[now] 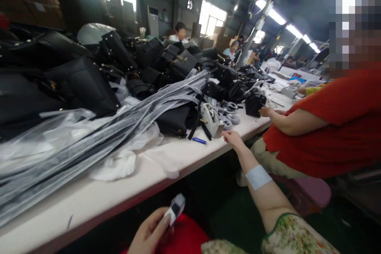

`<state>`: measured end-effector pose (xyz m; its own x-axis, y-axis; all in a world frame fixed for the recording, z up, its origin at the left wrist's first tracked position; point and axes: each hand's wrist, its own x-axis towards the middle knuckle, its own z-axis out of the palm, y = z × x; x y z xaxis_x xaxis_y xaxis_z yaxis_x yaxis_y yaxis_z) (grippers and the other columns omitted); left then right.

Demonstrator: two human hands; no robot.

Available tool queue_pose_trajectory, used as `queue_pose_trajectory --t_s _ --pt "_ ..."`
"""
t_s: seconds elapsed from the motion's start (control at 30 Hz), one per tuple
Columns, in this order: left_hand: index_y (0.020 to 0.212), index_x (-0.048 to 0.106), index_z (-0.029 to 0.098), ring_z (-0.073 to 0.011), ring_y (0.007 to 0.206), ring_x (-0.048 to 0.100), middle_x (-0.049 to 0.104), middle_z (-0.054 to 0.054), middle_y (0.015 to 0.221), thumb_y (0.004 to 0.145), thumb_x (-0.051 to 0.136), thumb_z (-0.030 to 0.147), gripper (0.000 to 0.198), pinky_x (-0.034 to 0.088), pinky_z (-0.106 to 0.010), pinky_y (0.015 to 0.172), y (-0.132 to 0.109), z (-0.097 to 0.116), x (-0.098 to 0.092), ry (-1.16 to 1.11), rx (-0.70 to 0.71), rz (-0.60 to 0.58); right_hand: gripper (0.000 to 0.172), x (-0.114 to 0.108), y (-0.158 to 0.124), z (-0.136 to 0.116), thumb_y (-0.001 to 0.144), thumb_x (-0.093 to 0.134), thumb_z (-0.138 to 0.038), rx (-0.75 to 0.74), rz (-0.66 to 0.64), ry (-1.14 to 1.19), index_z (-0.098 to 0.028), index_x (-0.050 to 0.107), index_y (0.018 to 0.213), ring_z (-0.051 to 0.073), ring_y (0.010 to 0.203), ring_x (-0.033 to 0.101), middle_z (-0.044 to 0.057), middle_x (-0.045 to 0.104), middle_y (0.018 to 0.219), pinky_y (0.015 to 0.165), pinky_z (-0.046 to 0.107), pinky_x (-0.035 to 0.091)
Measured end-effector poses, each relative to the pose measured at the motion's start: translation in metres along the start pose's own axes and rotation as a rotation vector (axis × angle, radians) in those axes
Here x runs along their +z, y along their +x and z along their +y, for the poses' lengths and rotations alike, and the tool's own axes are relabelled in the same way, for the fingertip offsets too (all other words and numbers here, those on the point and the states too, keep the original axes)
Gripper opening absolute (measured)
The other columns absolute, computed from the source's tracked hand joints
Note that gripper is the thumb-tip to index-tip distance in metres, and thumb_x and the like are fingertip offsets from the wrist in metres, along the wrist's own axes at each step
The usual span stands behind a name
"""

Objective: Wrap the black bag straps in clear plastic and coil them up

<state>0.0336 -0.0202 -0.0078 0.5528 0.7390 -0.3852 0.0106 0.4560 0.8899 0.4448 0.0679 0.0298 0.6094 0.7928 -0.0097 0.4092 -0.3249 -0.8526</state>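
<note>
Bottom centre, the left hand (151, 228) pinches a small wrapped piece (176, 207) clear of the bench (95, 198) edge; right of centre, the right hand (233, 139) meets the tape dispenser's (210, 120) front, its grip unclear. Bare benchtop borders the lower-left edge.

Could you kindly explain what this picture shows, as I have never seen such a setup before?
There is no machine here: a camera on a person's head looks forward and down at two bare hands. The left hand holds a small white, black and clear object, too blurred to identify. The right hand is at the front of a grey tape dispenser. On the long white table lie black bags, long translucent plastic wrappings and a slim blue stick.
</note>
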Motion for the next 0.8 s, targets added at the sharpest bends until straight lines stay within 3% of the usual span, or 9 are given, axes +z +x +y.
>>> queue_pose_trajectory --t_s 0.1,0.17,0.27,0.37,0.43,0.53,0.8 --pt "0.098 0.069 0.016 -0.0209 0.077 0.059 0.068 -0.005 0.081 0.079 0.063 0.055 0.044 0.046 -0.03 0.073 -0.002 -0.002 0.002 0.083 0.083 0.114 0.027 0.013 -0.028 -0.005 0.071 0.065 -0.037 0.009 -0.086 -0.023 -0.011 0.067 0.069 0.009 0.046 0.046 -0.003 0.049 0.047 0.047 0.022 0.038" --pt "0.099 0.069 0.014 -0.0231 0.082 0.062 0.07 -0.008 0.088 0.082 0.059 0.048 0.039 0.047 -0.034 0.078 0.001 -0.007 0.002 0.161 0.132 0.197 0.03 0.033 -0.06 -0.014 0.074 0.064 -0.04 -0.025 -0.214 -0.003 -0.012 0.07 0.078 0.01 0.052 0.049 -0.003 0.053 0.053 0.051 0.022 0.041" --pt "0.098 0.069 0.015 -0.0248 0.089 0.062 0.07 -0.009 0.093 0.086 0.054 0.04 0.032 0.047 -0.037 0.084 0.004 -0.014 0.003 0.318 0.187 0.298 0.035 0.073 -0.126 -0.036 0.078 0.063 -0.046 -0.088 -0.545 0.094 -0.014 0.072 0.086 0.01 0.056 0.052 -0.001 0.057 0.059 0.052 0.021 0.042" --pt "0.097 0.069 0.017 -0.0236 0.09 0.062 0.07 -0.009 0.093 0.09 0.05 0.036 0.028 0.047 -0.037 0.085 0.003 -0.014 0.005 0.448 0.246 0.314 0.036 0.106 -0.187 -0.057 0.08 0.063 -0.048 -0.008 -0.892 0.199 -0.015 0.07 0.091 0.007 0.043 0.047 -0.003 0.056 0.06 0.039 0.018 0.033" --pt "0.093 0.069 0.018 -0.0223 0.09 0.061 0.069 -0.007 0.093 0.091 0.048 0.032 0.025 0.047 -0.036 0.086 -0.001 -0.013 0.005 0.511 0.293 0.309 0.036 0.12 -0.212 -0.064 0.081 0.063 -0.049 0.053 -1.016 0.254 -0.015 0.069 0.088 0.004 0.036 0.042 -0.004 0.055 0.059 0.035 0.018 0.028" --pt "0.087 0.067 0.019 -0.0216 0.089 0.06 0.069 -0.006 0.09 0.091 0.047 0.027 0.023 0.046 -0.035 0.085 -0.005 -0.012 0.002 0.567 0.332 0.311 0.037 0.128 -0.224 -0.064 0.081 0.063 -0.051 0.091 -1.052 0.292 -0.015 0.068 0.081 0.003 0.032 0.039 -0.005 0.055 0.056 0.033 0.017 0.026" --pt "0.09 0.066 0.018 -0.0219 0.09 0.06 0.068 -0.006 0.092 0.089 0.049 0.023 0.018 0.046 -0.035 0.085 -0.011 -0.012 -0.002 0.589 0.339 0.365 0.038 0.128 -0.223 -0.051 0.08 0.066 -0.05 0.137 -1.018 0.226 -0.013 0.07 0.078 0.002 0.03 0.039 -0.005 0.055 0.051 0.032 0.015 0.024"
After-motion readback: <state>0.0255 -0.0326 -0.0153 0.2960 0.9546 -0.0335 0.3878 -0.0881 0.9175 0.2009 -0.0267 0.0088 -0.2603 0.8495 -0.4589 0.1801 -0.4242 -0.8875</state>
